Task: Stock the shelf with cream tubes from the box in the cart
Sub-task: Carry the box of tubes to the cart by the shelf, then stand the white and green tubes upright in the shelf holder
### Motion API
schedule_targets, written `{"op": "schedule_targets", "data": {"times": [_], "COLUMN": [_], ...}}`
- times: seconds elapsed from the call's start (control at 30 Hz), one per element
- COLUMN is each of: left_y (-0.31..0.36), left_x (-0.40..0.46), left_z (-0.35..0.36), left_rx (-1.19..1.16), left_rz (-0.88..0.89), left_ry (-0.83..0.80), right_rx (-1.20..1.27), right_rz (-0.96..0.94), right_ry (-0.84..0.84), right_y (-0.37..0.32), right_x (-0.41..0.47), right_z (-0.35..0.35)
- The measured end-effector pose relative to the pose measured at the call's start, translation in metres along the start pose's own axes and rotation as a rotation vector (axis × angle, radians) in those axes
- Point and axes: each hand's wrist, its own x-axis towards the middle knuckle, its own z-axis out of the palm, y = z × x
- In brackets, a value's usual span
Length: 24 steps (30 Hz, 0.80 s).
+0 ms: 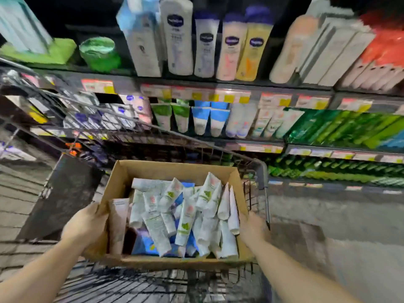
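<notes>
An open cardboard box (168,169) sits in the wire cart (261,171), filled with several white cream tubes (185,213) with green and pink print. My left hand (84,226) grips the box's left wall, thumb over the rim. My right hand (253,228) holds the box's right wall from outside, its fingers partly hidden behind the cardboard. Beyond the cart, the middle shelf (251,147) carries upright tubes (201,121) in green, blue and white.
Tall lotion bottles (181,38) and a green jar (98,52) stand on the upper shelf. Green packs (341,127) fill the shelf at right. A dark panel (65,193) leans in the cart left of the box. Grey floor lies to the right.
</notes>
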Motion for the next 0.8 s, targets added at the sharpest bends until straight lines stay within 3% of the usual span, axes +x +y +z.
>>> {"op": "schedule_targets", "data": {"times": [0.1,0.3,0.53,0.67,0.8], "left_y": [0.002,0.010,0.026,0.034,0.034], "left_x": [0.012,0.042,0.049,0.052,0.054], "left_z": [0.022,0.073,0.111,0.122,0.123], "left_rx": [0.029,-0.171,-0.078,-0.162,-0.235], "left_rz": [-0.015,-0.095,-0.174,-0.285,-0.218], "left_ry": [-0.039,-0.082,-0.038,-0.017,-0.114], "right_rx": [0.124,0.162,0.182,0.216,0.226], "right_rz": [0.039,0.120,0.189,0.172,0.135], "right_ry": [-0.012,0.034,0.118,0.128,0.134], "right_y": [0.005,0.004,0.009,0.008,0.001], "right_x": [0.010,0.030,0.053,0.063,0.065], "right_z": [0.016,0.037,0.052,0.054,0.042]}}
